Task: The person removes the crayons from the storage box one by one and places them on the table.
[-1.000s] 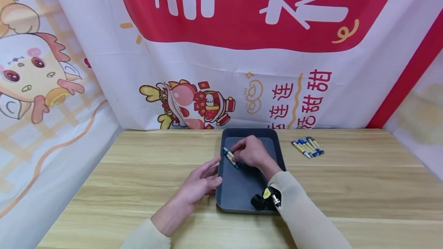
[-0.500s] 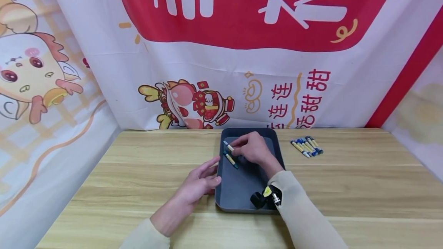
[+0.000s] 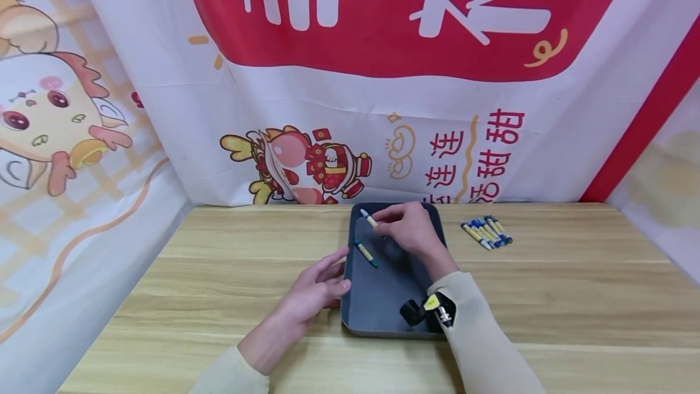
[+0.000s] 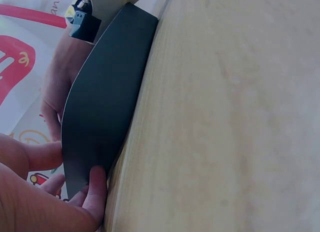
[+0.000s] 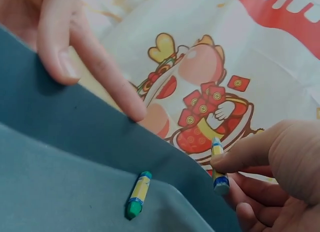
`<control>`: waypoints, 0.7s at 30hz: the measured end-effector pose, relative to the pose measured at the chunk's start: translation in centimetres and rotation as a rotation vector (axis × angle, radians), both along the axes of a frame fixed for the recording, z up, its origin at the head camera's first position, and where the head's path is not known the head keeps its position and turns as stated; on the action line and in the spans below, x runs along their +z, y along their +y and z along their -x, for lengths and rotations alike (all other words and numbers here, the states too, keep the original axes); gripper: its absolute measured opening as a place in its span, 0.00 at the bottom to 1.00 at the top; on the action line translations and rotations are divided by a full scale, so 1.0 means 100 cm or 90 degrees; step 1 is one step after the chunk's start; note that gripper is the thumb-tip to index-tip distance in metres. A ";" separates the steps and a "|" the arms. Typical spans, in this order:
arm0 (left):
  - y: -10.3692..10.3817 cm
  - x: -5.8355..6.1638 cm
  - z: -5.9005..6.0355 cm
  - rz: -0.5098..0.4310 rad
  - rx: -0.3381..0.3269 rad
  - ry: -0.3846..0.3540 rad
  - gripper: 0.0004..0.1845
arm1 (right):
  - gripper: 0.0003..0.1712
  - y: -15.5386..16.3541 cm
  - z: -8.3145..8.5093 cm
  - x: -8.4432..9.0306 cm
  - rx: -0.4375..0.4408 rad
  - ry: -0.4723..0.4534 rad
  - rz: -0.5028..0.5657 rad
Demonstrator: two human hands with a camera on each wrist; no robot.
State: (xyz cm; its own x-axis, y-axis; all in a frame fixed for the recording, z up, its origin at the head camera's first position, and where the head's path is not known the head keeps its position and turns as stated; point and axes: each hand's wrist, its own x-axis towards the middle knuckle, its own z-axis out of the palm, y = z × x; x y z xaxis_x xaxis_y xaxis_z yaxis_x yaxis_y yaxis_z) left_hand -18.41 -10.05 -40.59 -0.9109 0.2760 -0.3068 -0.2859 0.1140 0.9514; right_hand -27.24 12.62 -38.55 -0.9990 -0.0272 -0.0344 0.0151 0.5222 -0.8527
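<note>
My right hand [image 3: 407,230] pinches a pale-tipped crayon [image 5: 218,164] between thumb and fingers, over the far part of the dark grey tray [image 3: 383,309]. A paper label and blue bands show on that crayon. Lying in the tray near its left wall is a green crayon [image 3: 366,253] with a yellow label, seen larger in the right wrist view. Against the tray's left side rests my left hand [image 3: 312,290], fingers extended, fingertips at the rim and outer wall in the left wrist view.
Several crayons [image 3: 485,233] lie side by side on the wooden table [image 3: 574,297], right of the tray. Behind the table's far edge hangs a printed cloth [image 3: 306,96], and another patterned cloth [image 3: 71,230] covers the left side.
My right hand has drawn the pale-tipped crayon away from beside the green one, moving toward the tray's far end and slightly right. The green crayon, tray and left hand have stayed put.
</note>
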 end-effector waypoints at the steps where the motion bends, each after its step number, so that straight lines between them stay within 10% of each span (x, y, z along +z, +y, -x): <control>1: 0.000 0.000 0.000 -0.001 -0.001 0.000 0.34 | 0.11 0.001 0.000 0.000 -0.003 0.002 -0.001; 21: 0.001 0.000 -0.001 -0.003 0.004 0.000 0.35 | 0.12 0.030 -0.009 0.027 -0.010 0.050 0.044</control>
State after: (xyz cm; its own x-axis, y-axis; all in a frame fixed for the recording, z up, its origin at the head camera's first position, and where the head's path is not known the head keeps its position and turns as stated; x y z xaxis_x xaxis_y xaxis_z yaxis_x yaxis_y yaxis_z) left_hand -18.31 -9.92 -40.60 -0.9127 0.2711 -0.3059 -0.2871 0.1076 0.9519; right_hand -26.38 15.60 -35.85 -0.9989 -0.0107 0.0449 -0.0447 0.4620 -0.8858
